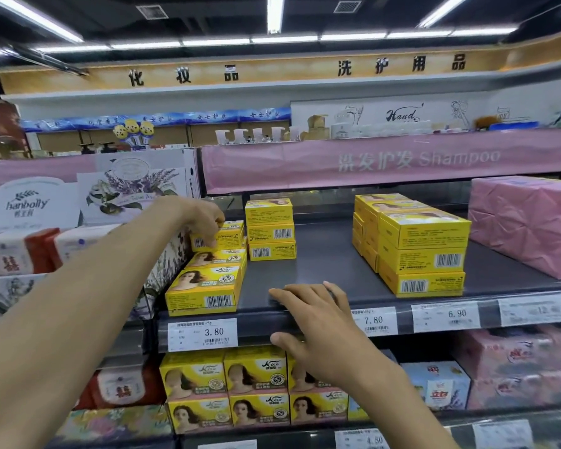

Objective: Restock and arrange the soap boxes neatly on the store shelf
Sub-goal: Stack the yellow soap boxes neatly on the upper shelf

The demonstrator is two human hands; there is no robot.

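Yellow soap boxes stand in groups on the dark shelf (324,254). At the left a row runs front to back, with the front box (204,290) at the shelf edge. My left hand (204,218) reaches in and grips the rear box (227,238) of that row with curled fingers. A stack of three boxes (270,229) stands just right of it. A bigger block of stacked boxes (421,254) sits right of centre. My right hand (314,322) rests on the shelf's front edge, fingers straight on top, thumb below the rail.
Pink wrapped packs (525,222) fill the shelf's right end. White tissue and lavender display boxes (133,186) stand to the left. More yellow soap boxes (224,390) line the shelf below. Price tags (203,333) run along the rail. A pink shampoo banner (386,163) hangs overhead.
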